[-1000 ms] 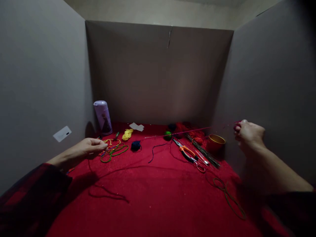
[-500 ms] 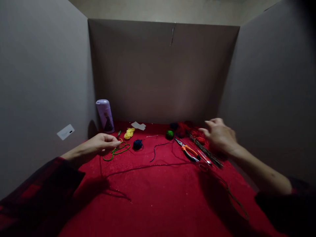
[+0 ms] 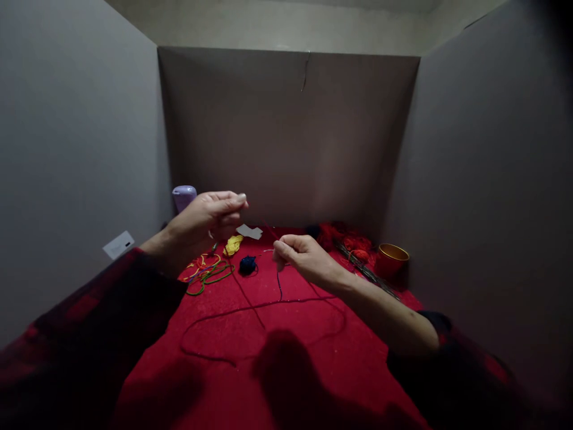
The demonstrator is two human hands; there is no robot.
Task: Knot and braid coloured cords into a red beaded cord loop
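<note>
My left hand (image 3: pixel 215 215) is raised at the left of centre, thumb and fingers pinched on red yarn. A dark red strand (image 3: pixel 244 291) hangs below it towards the cloth. Lower and to its right, my right hand (image 3: pixel 302 257) is closed in a pinch on red yarn. A short stretch of the red yarn (image 3: pixel 271 229) shows between the hands, faint against the wall. Beneath them a dark red cord (image 3: pixel 250 307) lies in a wide curve on the red cloth (image 3: pixel 215 394). My right hand and arm hide the pliers and the green ball.
A purple bottle (image 3: pixel 184 196) stands behind my left hand. Coloured strings (image 3: pixel 208 278), yellow yarn (image 3: pixel 233 245) and a dark blue ball (image 3: pixel 248 265) lie on the left. Red yarn (image 3: pixel 351 236), thin sticks (image 3: pixel 367 272) and a gold-rimmed container (image 3: pixel 393 254) are right. Grey panels (image 3: pixel 286 137) enclose three sides.
My right hand has come inward from the right side to the centre and closed in a pinch, uncovering the gold-rimmed container. My left hand has risen and moved right.
</note>
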